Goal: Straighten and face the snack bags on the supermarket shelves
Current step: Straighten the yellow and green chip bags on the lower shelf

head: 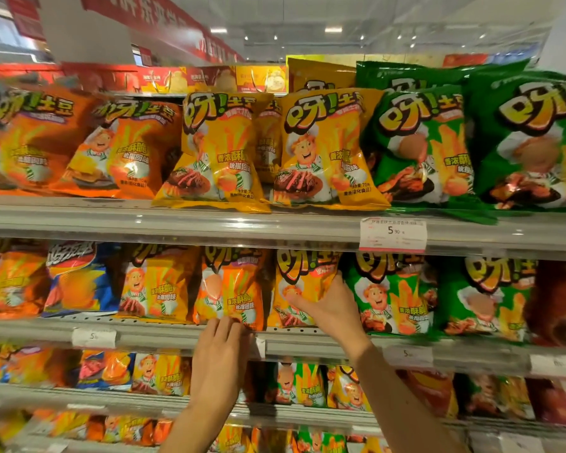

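On the second shelf [177, 335], well left of both hands, an orange bag [10, 282] and a blue bag [79, 279] stand at the front edge. Nearer, just left of the left fingertips, a yellow bag [154, 282] faces out.

The left hand [221, 358] reaches up from below, back toward the camera, fingers bent over the shelf lip. Their tips touch the bottom edge of an orange-yellow bag [232, 286] that stands directly above them. Whether they pinch the bag or only press on it, I cannot tell.

Between the two hands stands the next yellow bag [299, 276]. The right hand [329, 308] lies on its front and right side, thumb spread across the lower face, fingers running up along the right edge and partly hidden behind it, so it grips the bag.

Just right of those fingers a green bag [389, 292] touches the held one, and another green bag [484, 295] stands further right.

Above the fingers, on the top shelf, rows of orange, yellow and green bags stand, with a price tag [392, 235] on the rail.
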`<control>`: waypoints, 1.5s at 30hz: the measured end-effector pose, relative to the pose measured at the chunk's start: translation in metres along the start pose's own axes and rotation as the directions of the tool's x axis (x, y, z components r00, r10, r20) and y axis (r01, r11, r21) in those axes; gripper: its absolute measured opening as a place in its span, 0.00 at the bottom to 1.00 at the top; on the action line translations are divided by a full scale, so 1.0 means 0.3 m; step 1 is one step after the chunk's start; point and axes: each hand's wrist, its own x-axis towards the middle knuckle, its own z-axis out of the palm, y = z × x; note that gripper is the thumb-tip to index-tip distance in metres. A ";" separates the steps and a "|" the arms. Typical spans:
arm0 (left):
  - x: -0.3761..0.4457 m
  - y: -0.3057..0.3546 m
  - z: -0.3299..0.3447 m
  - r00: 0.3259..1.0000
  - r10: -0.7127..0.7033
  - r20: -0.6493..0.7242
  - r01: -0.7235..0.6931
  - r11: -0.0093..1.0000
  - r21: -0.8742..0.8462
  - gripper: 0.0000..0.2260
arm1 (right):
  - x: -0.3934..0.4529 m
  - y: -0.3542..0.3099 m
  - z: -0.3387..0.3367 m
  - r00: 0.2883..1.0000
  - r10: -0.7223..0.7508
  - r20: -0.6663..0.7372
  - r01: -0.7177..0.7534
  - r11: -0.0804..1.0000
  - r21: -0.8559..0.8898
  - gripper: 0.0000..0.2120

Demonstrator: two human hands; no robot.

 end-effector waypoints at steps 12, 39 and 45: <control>-0.003 0.013 0.030 0.997 -0.014 -0.075 0.015 1.000 0.002 0.07 | -0.011 0.025 0.052 0.998 -0.023 0.065 0.018 0.997 0.074 0.60; 0.005 -0.402 -0.108 0.995 0.086 -0.054 -0.100 0.752 -0.651 0.06 | -0.253 -0.192 0.357 0.601 -0.304 -0.739 0.268 0.948 -0.173 0.21; 0.061 -0.605 -0.182 0.983 -0.142 -0.114 0.029 0.741 -0.671 0.06 | -0.245 -0.263 0.479 0.727 -0.251 -0.639 0.293 0.955 -0.042 0.20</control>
